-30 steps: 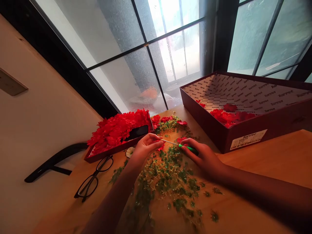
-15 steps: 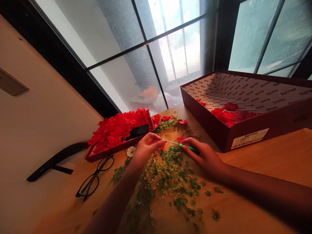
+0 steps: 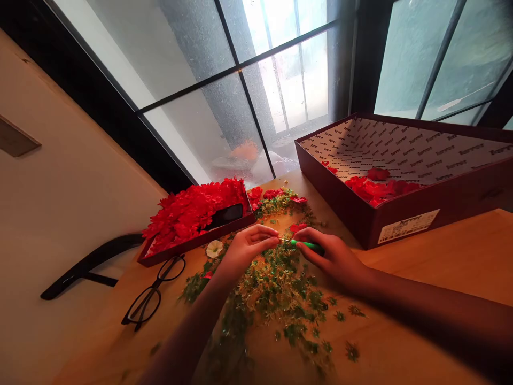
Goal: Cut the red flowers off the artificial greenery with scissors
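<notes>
My right hand [image 3: 334, 256] grips a thin tool with a green handle [image 3: 308, 245], its metal shaft pointing left. My left hand [image 3: 248, 248] is pinched closed right at the shaft's tip; what its fingers hold is hidden. Both hands hover over a heap of small green plastic leaf pieces [image 3: 276, 289] on the wooden table [image 3: 420, 299]. A red flower piece [image 3: 298, 226] lies just behind the tool.
A shallow dark red lid heaped with red artificial flowers [image 3: 192, 211] and a dark phone [image 3: 226, 215] stands at the left. A large dark red box [image 3: 404, 214] with a few red flowers stands at the right. Black glasses [image 3: 150, 297] and a white flower [image 3: 214, 248] lie nearby.
My left hand has slid right along the metal shaft toward the green handle, so much less shaft shows between the hands. My right hand has barely moved.
</notes>
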The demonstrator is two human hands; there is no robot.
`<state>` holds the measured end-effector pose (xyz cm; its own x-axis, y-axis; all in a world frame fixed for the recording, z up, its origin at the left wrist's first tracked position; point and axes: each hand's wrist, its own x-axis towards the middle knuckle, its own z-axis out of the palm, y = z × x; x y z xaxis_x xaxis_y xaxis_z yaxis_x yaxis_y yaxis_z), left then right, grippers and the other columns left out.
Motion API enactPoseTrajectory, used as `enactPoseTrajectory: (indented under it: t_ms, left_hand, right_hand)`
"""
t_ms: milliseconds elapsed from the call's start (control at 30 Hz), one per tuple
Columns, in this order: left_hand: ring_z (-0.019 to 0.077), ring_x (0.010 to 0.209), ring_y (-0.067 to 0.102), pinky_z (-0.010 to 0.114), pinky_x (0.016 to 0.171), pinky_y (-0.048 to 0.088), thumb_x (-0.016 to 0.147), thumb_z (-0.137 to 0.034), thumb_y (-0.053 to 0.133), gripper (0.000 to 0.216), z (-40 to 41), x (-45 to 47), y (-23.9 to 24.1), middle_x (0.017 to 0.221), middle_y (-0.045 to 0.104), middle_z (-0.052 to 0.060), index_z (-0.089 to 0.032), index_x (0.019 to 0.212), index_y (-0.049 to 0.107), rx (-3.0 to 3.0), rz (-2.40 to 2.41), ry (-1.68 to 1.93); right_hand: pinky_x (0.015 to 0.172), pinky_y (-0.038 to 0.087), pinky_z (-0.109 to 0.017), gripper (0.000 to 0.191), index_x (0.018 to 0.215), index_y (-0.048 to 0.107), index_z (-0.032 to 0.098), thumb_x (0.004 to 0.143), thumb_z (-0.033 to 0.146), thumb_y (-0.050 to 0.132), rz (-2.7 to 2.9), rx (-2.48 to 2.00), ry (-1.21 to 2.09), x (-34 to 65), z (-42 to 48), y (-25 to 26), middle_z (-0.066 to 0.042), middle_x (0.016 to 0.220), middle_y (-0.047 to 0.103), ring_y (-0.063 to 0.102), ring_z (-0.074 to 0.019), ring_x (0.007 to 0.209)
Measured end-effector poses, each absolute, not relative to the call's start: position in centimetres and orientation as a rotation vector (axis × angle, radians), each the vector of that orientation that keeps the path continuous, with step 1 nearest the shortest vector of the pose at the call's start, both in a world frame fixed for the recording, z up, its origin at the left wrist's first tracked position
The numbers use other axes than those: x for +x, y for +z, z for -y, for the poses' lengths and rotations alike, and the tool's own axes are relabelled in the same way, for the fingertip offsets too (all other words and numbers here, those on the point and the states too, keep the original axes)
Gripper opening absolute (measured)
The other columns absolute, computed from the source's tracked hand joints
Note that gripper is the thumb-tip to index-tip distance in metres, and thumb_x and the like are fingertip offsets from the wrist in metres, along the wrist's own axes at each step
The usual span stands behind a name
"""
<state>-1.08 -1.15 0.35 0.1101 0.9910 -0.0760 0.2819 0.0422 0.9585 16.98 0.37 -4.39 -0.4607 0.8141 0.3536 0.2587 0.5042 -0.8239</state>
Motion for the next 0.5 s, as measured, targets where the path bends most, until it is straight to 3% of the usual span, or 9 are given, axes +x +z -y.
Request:
enactPoseTrajectory:
  t_ms: [267,400,500]
  left_hand:
    - [0.0153,0.074,0.059,0.026,0.071,0.046,0.061,-0.025,0.063,0.012,2.2,0.0,0.2,0.073,0.063,0.001,-0.015,0.069,0.061,1.576,-1.306,0.799]
    - [0.0167,0.081,0.059,0.026,0.072,0.046,0.063,-0.027,0.061,0.022,1.6,-1.0,1.1,0.082,0.064,0.003,-0.017,0.083,0.058,1.550,-1.276,0.778]
    - [0.0171,0.083,0.059,0.029,0.072,0.046,0.072,-0.036,0.049,0.029,0.2,-3.2,0.8,0.090,0.063,0.006,-0.018,0.094,0.053,1.502,-1.417,0.976]
  right_hand:
    - [0.054,0.037,-0.021,0.026,0.082,0.049,0.018,0.081,0.040,0.035,2.170,-0.916,0.896,17.0,0.2,-4.9,0.000,0.067,0.057,0.049,-0.0104,0.057]
    - [0.061,0.039,-0.022,0.024,0.084,0.048,0.018,0.081,0.039,0.037,2.067,-0.867,0.949,16.9,-0.3,-4.8,-0.001,0.074,0.058,0.052,-0.0116,0.066]
    - [0.068,0.040,-0.023,0.022,0.086,0.047,0.019,0.081,0.038,0.037,1.883,-0.896,0.996,16.8,-0.7,-4.7,-0.002,0.082,0.058,0.053,-0.0130,0.077]
